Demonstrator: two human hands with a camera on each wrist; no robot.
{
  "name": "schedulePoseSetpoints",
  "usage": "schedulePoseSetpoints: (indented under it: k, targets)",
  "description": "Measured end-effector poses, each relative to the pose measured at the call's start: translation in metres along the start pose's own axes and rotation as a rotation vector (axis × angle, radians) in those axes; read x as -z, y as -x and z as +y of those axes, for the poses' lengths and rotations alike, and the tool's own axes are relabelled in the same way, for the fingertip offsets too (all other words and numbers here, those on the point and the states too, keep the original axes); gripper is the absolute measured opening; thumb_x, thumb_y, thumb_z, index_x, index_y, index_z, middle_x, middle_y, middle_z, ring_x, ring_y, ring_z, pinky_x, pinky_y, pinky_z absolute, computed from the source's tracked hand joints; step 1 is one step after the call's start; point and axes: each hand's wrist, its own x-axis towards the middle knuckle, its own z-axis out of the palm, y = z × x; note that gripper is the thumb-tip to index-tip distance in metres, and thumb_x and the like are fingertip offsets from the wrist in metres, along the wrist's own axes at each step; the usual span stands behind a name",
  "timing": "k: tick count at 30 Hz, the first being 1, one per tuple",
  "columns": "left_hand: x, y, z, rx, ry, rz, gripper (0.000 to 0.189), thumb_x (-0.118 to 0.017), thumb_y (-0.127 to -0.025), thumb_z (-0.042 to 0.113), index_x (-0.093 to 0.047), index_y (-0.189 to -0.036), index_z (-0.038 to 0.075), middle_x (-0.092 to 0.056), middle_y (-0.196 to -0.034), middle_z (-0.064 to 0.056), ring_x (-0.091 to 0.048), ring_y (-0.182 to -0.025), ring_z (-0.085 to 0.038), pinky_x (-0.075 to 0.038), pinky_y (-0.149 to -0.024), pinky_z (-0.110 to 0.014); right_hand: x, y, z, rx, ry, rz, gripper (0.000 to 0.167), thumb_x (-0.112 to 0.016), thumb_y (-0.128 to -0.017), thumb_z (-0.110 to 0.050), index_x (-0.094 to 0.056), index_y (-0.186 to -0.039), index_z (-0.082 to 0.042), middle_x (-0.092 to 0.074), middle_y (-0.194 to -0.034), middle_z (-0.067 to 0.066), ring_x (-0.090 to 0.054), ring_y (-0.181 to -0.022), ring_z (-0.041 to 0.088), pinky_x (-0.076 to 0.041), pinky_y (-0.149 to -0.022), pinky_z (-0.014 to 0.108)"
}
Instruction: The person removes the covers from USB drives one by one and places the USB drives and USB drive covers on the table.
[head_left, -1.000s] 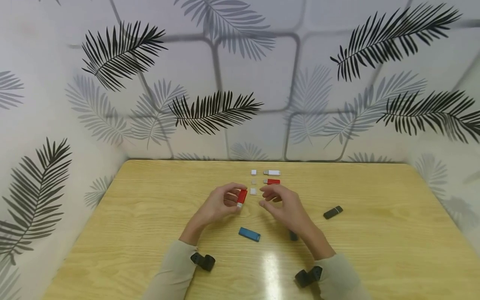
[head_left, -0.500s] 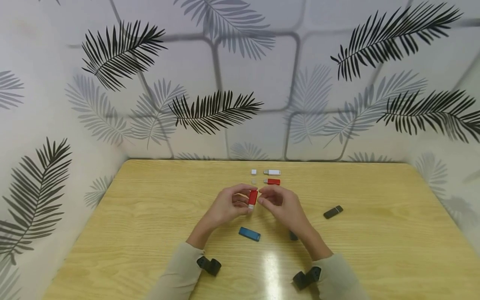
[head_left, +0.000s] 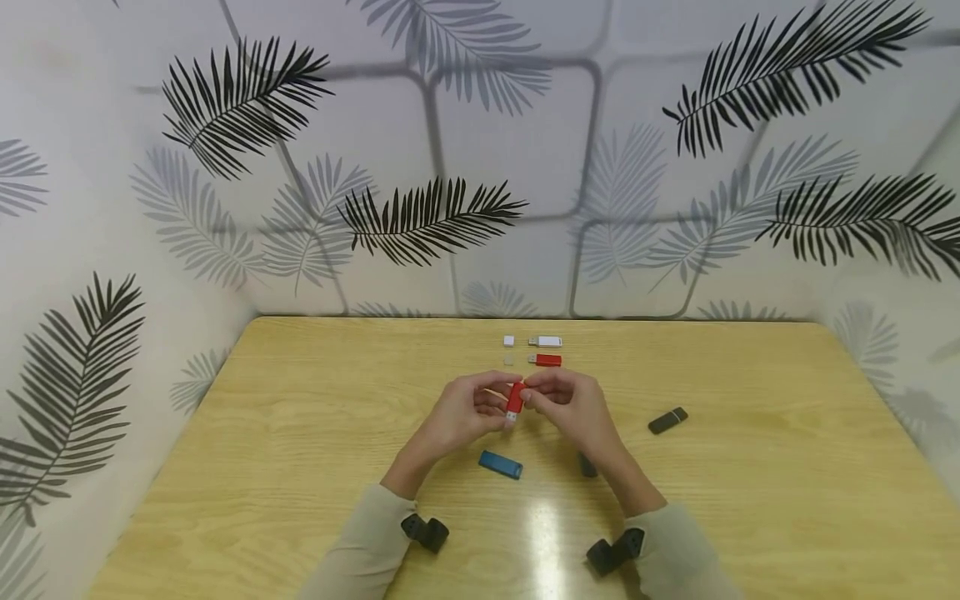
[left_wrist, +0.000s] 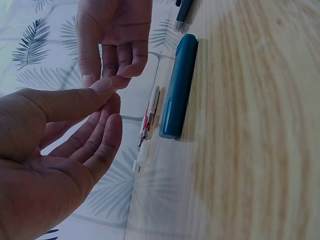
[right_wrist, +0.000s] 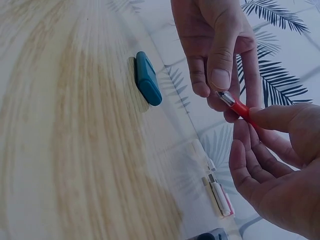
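Note:
A red USB stick [head_left: 515,398] with a bare metal plug is held up between both hands, its plug pointing down toward the near side. My left hand [head_left: 467,410] pinches it lengthwise, thumb at the plug and fingertips by the far end. On the red body, the thumb and fingers of my right hand [head_left: 567,403] grip from the other side, as the right wrist view shows with the red stick [right_wrist: 241,109] between them. Only the fingers show in the left wrist view, where the left hand [left_wrist: 65,145] hides the stick.
A blue USB stick [head_left: 500,465] lies before the hands, a dark one [head_left: 588,466] by the right wrist, a black one [head_left: 667,420] farther right. Behind are a white stick [head_left: 550,342], another red stick [head_left: 548,360], a white cap [head_left: 508,341] and a clear cap [head_left: 508,361].
My left hand has carried the red USB stick right to meet the right hand, whose fingers have closed on it. A white cap seen earlier between the hands is now hidden behind them.

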Motion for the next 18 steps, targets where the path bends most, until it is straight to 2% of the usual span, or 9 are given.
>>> schedulePoseSetpoints:
  k: [3, 8, 14, 18]
  targets:
    - [0.0002, -0.0002, 0.0010, 0.008, -0.004, 0.014, 0.054, -0.079, -0.086, -0.007, -0.064, -0.136, 0.004, -0.070, -0.113, -0.012, -0.071, -0.098, -0.024, -0.059, -0.083, -0.029, 0.0005, 0.0001, -0.0006, -0.018, -0.031, 0.003, 0.018, -0.077, -0.093, -0.007, -0.073, -0.107, 0.005, -0.074, -0.099, 0.017, -0.073, -0.087, 0.022, -0.059, -0.076, 0.023]
    - [0.0000, -0.0027, -0.0029, -0.032, 0.013, 0.044, 0.046, -0.075, -0.087, -0.011, -0.065, -0.130, 0.000, -0.071, -0.108, -0.015, -0.071, -0.095, -0.026, -0.059, -0.083, -0.031, 0.0018, -0.0007, -0.0013, -0.043, -0.073, 0.015, 0.019, -0.078, -0.092, -0.005, -0.071, -0.106, 0.004, -0.073, -0.099, 0.017, -0.070, -0.085, 0.019, -0.058, -0.076, 0.022]
    - [0.0000, -0.0029, -0.0060, -0.043, 0.011, 0.073, 0.024, -0.073, -0.090, -0.008, -0.070, -0.113, -0.002, -0.071, -0.105, -0.016, -0.070, -0.095, -0.028, -0.059, -0.083, -0.031, 0.0030, -0.0013, -0.0025, -0.010, -0.077, -0.007, 0.025, -0.072, -0.094, -0.002, -0.071, -0.118, 0.004, -0.070, -0.099, 0.018, -0.067, -0.083, 0.019, -0.058, -0.075, 0.024]
    - [-0.0012, -0.0020, -0.0051, -0.024, 0.027, 0.078, 0.021, -0.075, -0.090, -0.005, -0.071, -0.111, -0.002, -0.072, -0.103, -0.016, -0.070, -0.094, -0.028, -0.060, -0.082, -0.030, 0.0033, -0.0001, -0.0022, 0.005, -0.070, -0.005, 0.027, -0.070, -0.095, -0.001, -0.070, -0.122, 0.005, -0.069, -0.100, 0.018, -0.067, -0.083, 0.018, -0.058, -0.076, 0.025]
